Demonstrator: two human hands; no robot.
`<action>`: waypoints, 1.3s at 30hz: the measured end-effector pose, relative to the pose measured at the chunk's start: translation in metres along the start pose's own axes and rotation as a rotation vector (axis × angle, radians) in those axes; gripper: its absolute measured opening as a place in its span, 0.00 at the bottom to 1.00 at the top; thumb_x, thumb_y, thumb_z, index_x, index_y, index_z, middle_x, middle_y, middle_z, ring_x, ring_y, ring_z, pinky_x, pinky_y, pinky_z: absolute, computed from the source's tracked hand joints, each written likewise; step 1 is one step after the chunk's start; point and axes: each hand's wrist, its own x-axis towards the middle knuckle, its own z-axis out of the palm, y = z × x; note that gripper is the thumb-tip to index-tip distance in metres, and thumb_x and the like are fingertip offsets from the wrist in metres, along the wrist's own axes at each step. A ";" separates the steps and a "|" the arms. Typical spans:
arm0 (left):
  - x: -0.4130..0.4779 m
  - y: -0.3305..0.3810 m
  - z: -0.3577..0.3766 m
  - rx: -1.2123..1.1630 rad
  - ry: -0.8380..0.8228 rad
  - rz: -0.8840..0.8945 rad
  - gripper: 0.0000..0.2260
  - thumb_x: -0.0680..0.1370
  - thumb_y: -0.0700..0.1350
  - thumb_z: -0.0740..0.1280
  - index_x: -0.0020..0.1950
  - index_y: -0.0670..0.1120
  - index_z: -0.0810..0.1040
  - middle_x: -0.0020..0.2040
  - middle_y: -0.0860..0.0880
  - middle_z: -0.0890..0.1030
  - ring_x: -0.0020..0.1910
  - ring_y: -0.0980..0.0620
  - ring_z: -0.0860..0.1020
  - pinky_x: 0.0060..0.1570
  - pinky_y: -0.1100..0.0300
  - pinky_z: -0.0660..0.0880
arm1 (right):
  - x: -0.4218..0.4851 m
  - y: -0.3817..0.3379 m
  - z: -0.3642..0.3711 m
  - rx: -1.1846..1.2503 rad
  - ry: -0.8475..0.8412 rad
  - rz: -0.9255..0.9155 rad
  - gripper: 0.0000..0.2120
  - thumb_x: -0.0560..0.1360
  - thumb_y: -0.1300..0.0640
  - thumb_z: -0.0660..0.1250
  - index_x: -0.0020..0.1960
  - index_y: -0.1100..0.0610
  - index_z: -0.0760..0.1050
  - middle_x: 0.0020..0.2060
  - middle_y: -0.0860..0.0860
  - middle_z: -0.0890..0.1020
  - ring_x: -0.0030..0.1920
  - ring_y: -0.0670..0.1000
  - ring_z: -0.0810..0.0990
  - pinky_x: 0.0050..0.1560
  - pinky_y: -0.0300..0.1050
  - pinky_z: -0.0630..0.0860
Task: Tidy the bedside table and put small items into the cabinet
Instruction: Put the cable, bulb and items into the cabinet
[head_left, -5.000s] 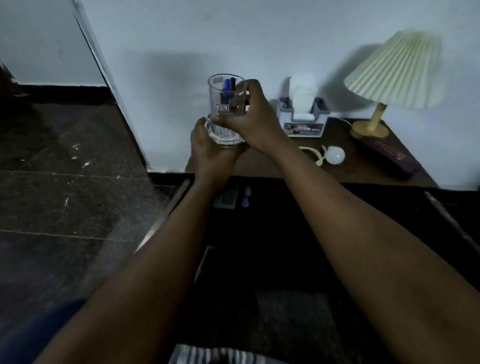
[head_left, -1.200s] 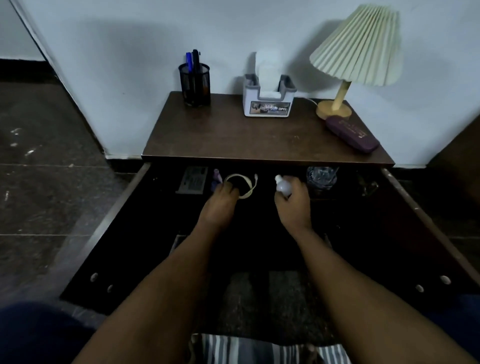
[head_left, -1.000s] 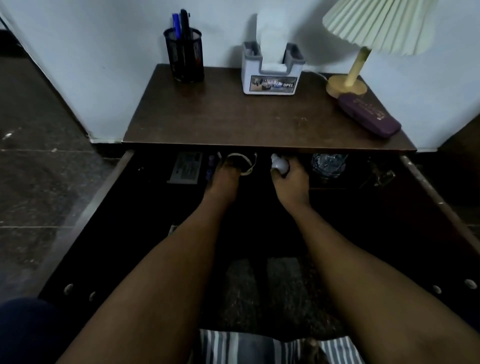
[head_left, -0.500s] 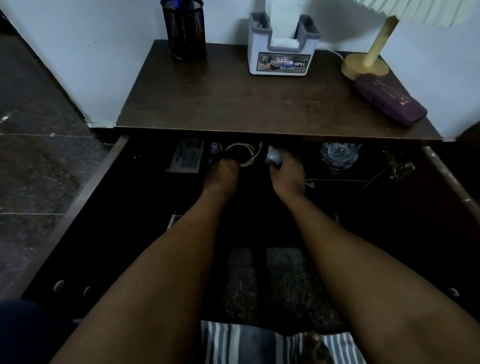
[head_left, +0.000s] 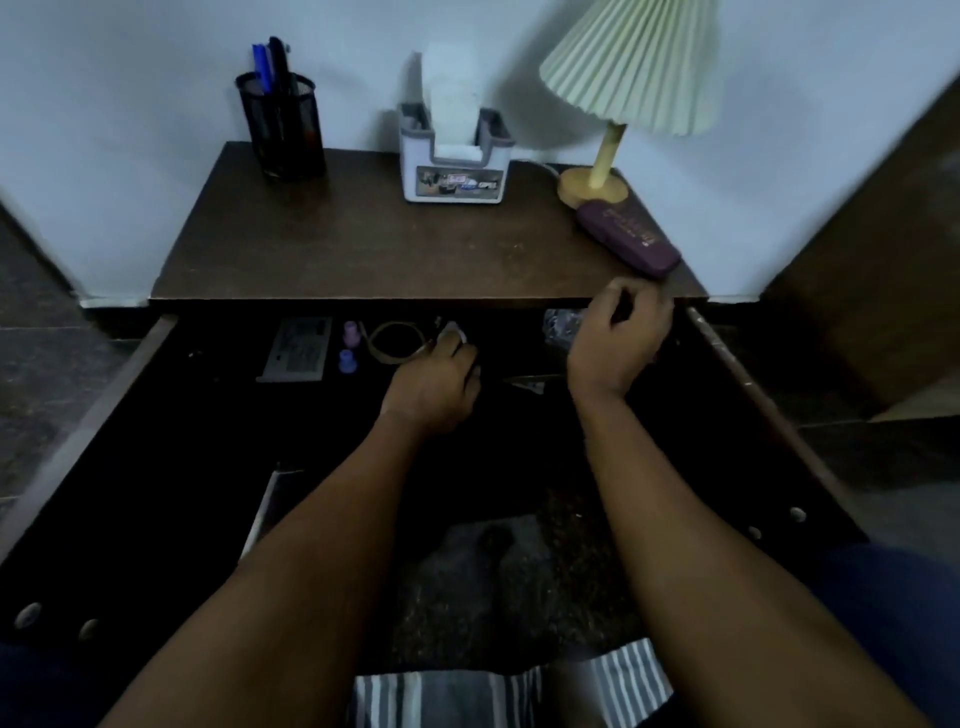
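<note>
Hands at work in the open dark wooden drawer (head_left: 93, 410) under a brown wooden bedside table (head_left: 363, 249).

The left hand (head_left: 434, 384) reaches to the back of the drawer, its fingertips closed on a small white rounded item (head_left: 452, 331) that lies just beside a coiled cream cable (head_left: 387, 340). Two small purple caps (head_left: 347, 361) and a flat grey card (head_left: 298, 349) sit left of the coil. The right hand (head_left: 618, 338) hangs over the drawer at the table's front edge, fingers loosely curled with nothing seen in them, partly covering a clear cut-glass tumbler (head_left: 561, 325) in the drawer. Along the wall on the table stand a black mesh pen holder (head_left: 280, 135) with pens, a grey-and-white tissue holder (head_left: 454, 176) and a lamp with a pleated cream shade (head_left: 631, 62). A purple oblong case (head_left: 628, 239) lies right by the lamp's base.
</note>
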 end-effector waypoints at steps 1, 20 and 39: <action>0.001 0.009 -0.002 0.005 0.005 0.049 0.14 0.81 0.49 0.62 0.60 0.41 0.78 0.64 0.39 0.76 0.57 0.33 0.79 0.41 0.44 0.80 | 0.024 -0.002 -0.003 -0.081 0.014 -0.045 0.10 0.74 0.61 0.67 0.52 0.64 0.80 0.51 0.65 0.79 0.52 0.62 0.78 0.56 0.52 0.73; 0.015 0.051 -0.008 -1.530 -0.159 -1.079 0.10 0.84 0.49 0.61 0.56 0.45 0.78 0.48 0.44 0.82 0.41 0.46 0.81 0.39 0.55 0.77 | -0.080 0.042 -0.099 0.000 -0.437 0.002 0.25 0.77 0.51 0.64 0.68 0.65 0.74 0.61 0.60 0.74 0.61 0.55 0.75 0.65 0.34 0.66; 0.053 0.036 0.039 -1.592 -0.158 -0.843 0.28 0.75 0.26 0.51 0.71 0.39 0.76 0.66 0.45 0.80 0.64 0.45 0.77 0.63 0.54 0.76 | -0.066 0.082 0.041 -0.400 -1.001 0.106 0.31 0.78 0.55 0.66 0.79 0.60 0.65 0.73 0.64 0.71 0.73 0.64 0.68 0.75 0.51 0.64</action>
